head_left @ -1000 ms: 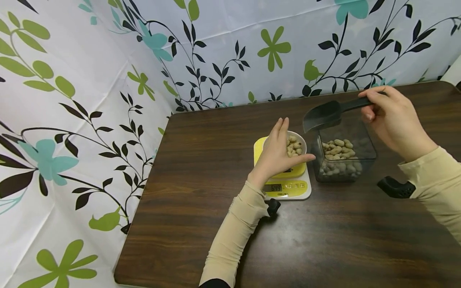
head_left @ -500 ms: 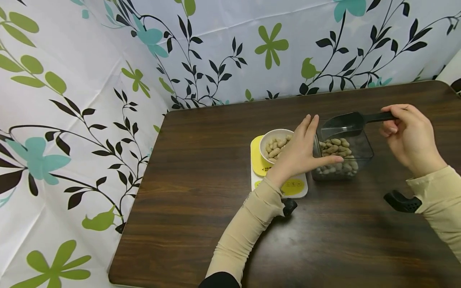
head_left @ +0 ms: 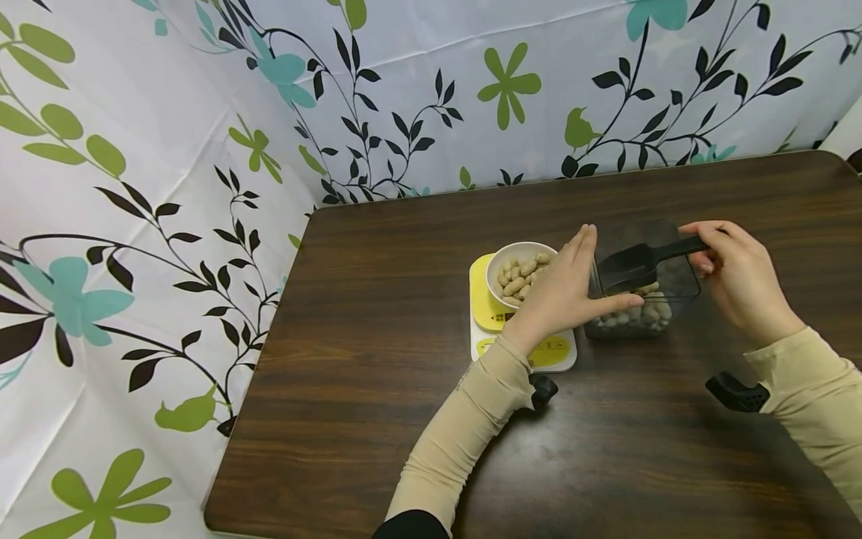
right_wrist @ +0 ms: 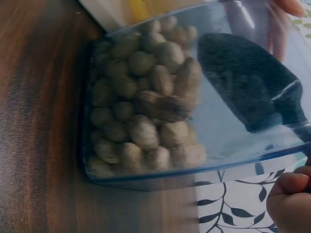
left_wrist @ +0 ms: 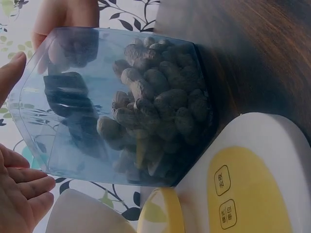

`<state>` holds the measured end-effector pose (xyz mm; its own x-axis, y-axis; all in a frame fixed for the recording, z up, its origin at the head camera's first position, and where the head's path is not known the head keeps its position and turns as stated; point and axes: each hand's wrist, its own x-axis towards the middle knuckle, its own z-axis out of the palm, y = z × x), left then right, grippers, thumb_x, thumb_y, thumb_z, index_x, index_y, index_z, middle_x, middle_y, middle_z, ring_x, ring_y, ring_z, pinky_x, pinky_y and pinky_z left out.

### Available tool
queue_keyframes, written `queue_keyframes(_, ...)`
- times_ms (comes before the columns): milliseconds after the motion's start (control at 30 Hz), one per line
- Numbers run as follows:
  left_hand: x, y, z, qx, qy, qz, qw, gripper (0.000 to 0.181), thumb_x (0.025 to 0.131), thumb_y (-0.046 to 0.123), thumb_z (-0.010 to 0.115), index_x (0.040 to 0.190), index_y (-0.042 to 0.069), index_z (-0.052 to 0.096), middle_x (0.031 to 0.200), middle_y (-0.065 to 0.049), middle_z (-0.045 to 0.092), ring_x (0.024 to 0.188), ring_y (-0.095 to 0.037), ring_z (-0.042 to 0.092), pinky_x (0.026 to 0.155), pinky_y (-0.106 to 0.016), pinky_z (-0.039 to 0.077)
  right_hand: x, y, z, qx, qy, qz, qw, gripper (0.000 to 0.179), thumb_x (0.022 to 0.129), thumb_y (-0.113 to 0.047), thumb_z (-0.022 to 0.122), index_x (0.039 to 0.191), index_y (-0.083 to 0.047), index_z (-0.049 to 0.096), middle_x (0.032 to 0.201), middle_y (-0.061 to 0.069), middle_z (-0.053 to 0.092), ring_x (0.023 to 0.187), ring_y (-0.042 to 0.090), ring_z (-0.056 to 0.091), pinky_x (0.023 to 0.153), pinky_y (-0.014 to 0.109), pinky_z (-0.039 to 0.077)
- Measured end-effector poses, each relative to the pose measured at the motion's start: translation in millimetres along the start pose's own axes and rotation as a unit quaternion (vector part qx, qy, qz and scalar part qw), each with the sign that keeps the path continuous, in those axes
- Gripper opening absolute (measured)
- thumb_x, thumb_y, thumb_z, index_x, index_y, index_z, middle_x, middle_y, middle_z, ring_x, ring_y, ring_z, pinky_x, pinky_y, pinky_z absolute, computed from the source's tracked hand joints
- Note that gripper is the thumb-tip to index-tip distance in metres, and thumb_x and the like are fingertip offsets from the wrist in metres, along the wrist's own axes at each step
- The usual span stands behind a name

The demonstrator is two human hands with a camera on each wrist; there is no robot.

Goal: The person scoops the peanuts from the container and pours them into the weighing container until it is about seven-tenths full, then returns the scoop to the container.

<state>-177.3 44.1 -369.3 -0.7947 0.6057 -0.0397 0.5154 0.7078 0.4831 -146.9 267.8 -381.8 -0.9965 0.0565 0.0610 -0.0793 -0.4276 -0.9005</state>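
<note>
My left hand rests against the left side of a clear plastic container, fingers straight and thumb stretched along its front rim. Unshelled peanuts fill the container's lower part. My right hand pinches the handle of a black scoop, from the right side. The scoop's head is inside the container, above the peanuts, as the right wrist view shows through the wall. Behind my left hand, a white bowl of peanuts stands on a yellow and white kitchen scale; the scale's display is hidden.
The scale stands close against the container's left side. Dark wood tabletop stretches to the left and front. A white curtain with leaf and flower prints hangs behind and to the left. Black wrist mounts stick out below both sleeves.
My left hand has moved right, from beside the bowl to the container. The scoop first shifted right over the container, then came down and left into it. The scale's display became covered.
</note>
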Motion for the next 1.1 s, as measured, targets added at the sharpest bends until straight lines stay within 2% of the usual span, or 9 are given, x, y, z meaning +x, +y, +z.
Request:
queue_keyframes(233,0.4,2.0,0.1,0.006,-0.002,-0.001,1.0000,0.107,0.079,0.070,0.052,0.149,0.019,-0.010,0.158,0.005,-0.007,0.146,-0.010,0.007,0.117,-0.024,0.015,-2.7,4.3,-1.6,-0.065,0.016,0.015,0.9977,0.026,0.096,-0.026,0.048,0.114,-0.013,0.063,0.077,-0.004,0.036,0.057,0.009,0.029,0.057,0.027,0.015)
queue_keyframes(400,1.0,1.6,0.8,0.017,0.001,0.002,0.9999,0.106,0.079,0.071,0.051,0.149,0.018,-0.009,0.158,0.004,-0.006,0.146,-0.010,0.007,0.117,-0.023,0.016,-6.3,5.2,-3.3,-0.153,0.039,0.027,0.9871,0.032,0.095,-0.032,0.050,0.124,-0.021,0.056,0.072,-0.008,0.035,0.057,0.005,0.031,0.053,0.024,0.022)
queue_keyframes(500,0.5,0.1,1.0,0.014,0.001,0.003,0.9999,0.106,0.079,0.070,0.051,0.149,0.018,-0.009,0.158,0.005,-0.006,0.146,-0.009,0.006,0.117,-0.023,0.015,-6.1,5.3,-4.7,-0.194,0.029,0.036,0.9800,0.037,0.095,-0.034,0.049,0.130,-0.023,0.050,0.072,-0.009,0.035,0.058,0.005,0.031,0.054,0.026,0.020)
queue_keyframes(600,-0.4,-1.7,1.1,0.011,0.001,0.001,0.9999,0.105,0.080,0.070,0.051,0.149,0.020,-0.010,0.158,0.006,-0.007,0.146,-0.010,0.006,0.117,-0.024,0.015,-5.0,5.9,-5.0,-0.194,0.017,0.042,0.9800,0.038,0.096,-0.032,0.049,0.132,-0.021,0.048,0.074,-0.011,0.038,0.062,0.003,0.034,0.054,0.025,0.021)
queue_keyframes(800,-1.8,-4.9,1.7,0.008,0.005,0.001,1.0000,0.103,0.080,0.070,0.051,0.149,0.024,-0.010,0.158,0.007,-0.008,0.146,-0.011,0.006,0.117,-0.027,0.018,-3.0,10.7,-6.7,-0.148,0.014,0.054,0.9874,0.035,0.095,-0.032,0.050,0.128,-0.020,0.052,0.082,-0.010,0.040,0.070,0.003,0.036,0.059,0.018,0.028)
queue_keyframes(867,-2.5,-6.6,2.6,0.000,0.007,0.001,1.0000,0.103,0.080,0.070,0.052,0.148,0.026,-0.011,0.157,0.008,-0.008,0.146,-0.010,0.006,0.117,-0.028,0.020,-2.5,12.5,-8.5,-0.121,0.025,0.042,0.9914,0.029,0.095,-0.030,0.050,0.122,-0.019,0.055,0.080,-0.007,0.038,0.068,0.006,0.033,0.058,0.021,0.026)
queue_keyframes(967,-4.4,-11.0,2.5,-0.015,0.016,-0.004,0.9997,0.101,0.080,0.069,0.053,0.149,0.028,-0.009,0.157,0.011,-0.008,0.146,-0.008,0.007,0.116,-0.029,0.024,-1.3,12.3,-13.0,-0.096,0.043,0.005,0.9944,0.023,0.096,-0.025,0.051,0.116,-0.017,0.057,0.093,-0.006,0.044,0.075,0.006,0.039,0.061,0.017,0.031)
queue_keyframes(1033,-6.0,-15.1,1.2,-0.028,0.025,-0.006,0.9993,0.099,0.080,0.068,0.053,0.149,0.029,-0.007,0.157,0.012,-0.006,0.146,-0.008,0.008,0.116,-0.030,0.025,-1.2,10.0,-15.0,-0.132,0.064,-0.024,0.9890,0.024,0.096,-0.024,0.050,0.118,-0.016,0.057,0.102,-0.009,0.049,0.084,0.002,0.043,0.066,0.015,0.032)
queue_keyframes(1100,-7.7,-19.7,-1.4,-0.036,0.033,-0.005,0.9988,0.095,0.082,0.065,0.053,0.150,0.027,-0.002,0.158,0.009,-0.002,0.146,-0.010,0.011,0.116,-0.030,0.025,-1.0,5.6,-15.8,-0.212,0.083,-0.051,0.9724,0.029,0.097,-0.025,0.048,0.124,-0.015,0.055,0.108,-0.015,0.053,0.094,-0.002,0.045,0.071,0.013,0.032)
